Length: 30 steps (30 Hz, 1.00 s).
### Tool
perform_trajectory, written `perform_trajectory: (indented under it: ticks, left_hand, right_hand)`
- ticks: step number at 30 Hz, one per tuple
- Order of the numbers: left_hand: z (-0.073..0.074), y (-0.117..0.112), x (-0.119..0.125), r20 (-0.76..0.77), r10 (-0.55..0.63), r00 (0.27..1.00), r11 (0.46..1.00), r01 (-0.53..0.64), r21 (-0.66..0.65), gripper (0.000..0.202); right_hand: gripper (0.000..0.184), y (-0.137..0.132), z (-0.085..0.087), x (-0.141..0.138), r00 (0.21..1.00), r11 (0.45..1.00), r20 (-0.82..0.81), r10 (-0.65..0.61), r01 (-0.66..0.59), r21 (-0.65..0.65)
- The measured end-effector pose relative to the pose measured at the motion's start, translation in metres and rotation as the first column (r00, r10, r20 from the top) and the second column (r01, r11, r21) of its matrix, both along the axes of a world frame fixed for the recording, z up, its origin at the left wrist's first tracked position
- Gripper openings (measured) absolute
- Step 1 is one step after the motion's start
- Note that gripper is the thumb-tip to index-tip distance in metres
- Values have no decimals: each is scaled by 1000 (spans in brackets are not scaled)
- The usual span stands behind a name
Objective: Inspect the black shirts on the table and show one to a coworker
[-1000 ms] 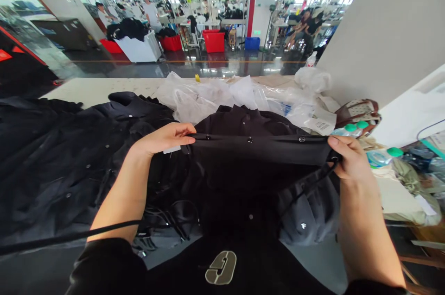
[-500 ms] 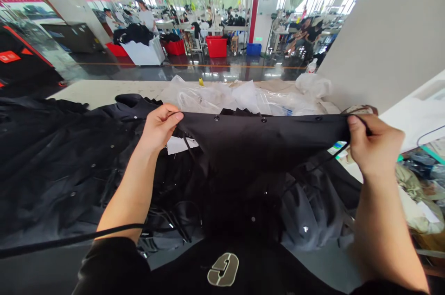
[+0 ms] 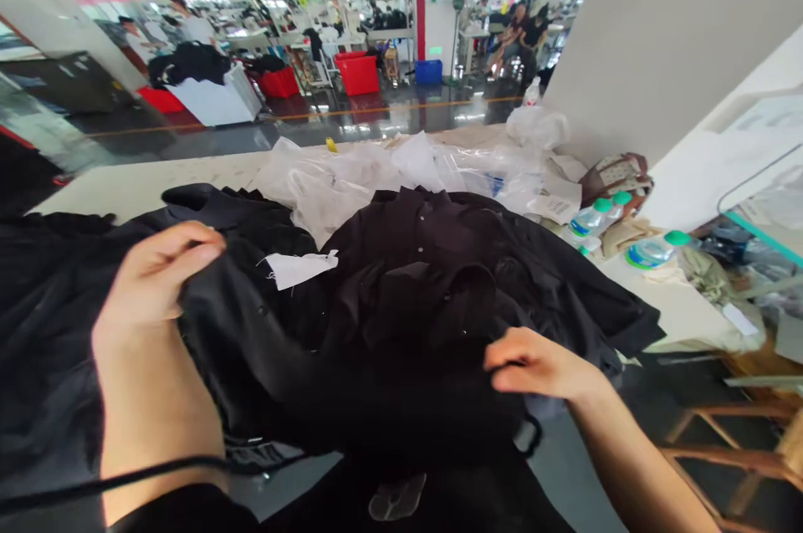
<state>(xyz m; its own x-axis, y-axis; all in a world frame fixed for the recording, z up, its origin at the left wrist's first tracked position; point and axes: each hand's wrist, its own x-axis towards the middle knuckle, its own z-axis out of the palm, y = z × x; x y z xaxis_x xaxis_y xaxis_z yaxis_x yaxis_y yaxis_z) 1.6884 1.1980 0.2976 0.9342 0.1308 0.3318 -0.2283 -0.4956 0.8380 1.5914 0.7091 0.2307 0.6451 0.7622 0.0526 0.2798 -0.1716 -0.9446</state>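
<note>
Nearest to the view, a grey patch is seen on the dark clothing worn by the person, and a black cord is stretched across the left forearm. Just beyond, a black garment is held up between the two hands, above the near side of the worktable; its lower part is lost in shadow, so its outline cannot be made out. One upper edge of it is pinched between the thumb and curled fingers of the left hand, which is raised higher than the other. The opposite side is gripped by the bent fingers of the right hand, slightly blurred, with a dark loop hung below it. Behind the held cloth, a pile of black clothes is spread, with a white scrap shown at its left; more dark clothes are heaped at the far left. Farther back, the pale worktable is partly covered by crumpled plastic bags, and green-capped bottles are placed toward its right end. Across the shiny floor, a white bin, a red bin and a blue bin are set out before people seated and standing among workstations.
</note>
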Motion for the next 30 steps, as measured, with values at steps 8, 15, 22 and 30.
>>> perform_trajectory:
  ticks: [8, 15, 22, 30]
  left_hand:
    - [-106, -177, -47, -23, -464, 885, 738, 402, 542, 23]
    - [-186, -252, -106, 60, -649, 758, 652, 514, 557, 53]
    - [-178, -237, -76, -157, -534, 831, 787, 556, 266, 31]
    - [-152, -239, -62, -386, -380, 841, 908, 419, 20, 27]
  right_hand:
    - [41, 79, -98, -4, 413, 649, -871, -267, 745, 154]
    - [32, 84, -112, -17, 108, 320, -980, -169, 946, 49]
    - [33, 65, -113, -28, 418, 496, -791, -446, 852, 170]
    - [49, 20, -150, -10, 133, 206, -592, -795, 977, -57]
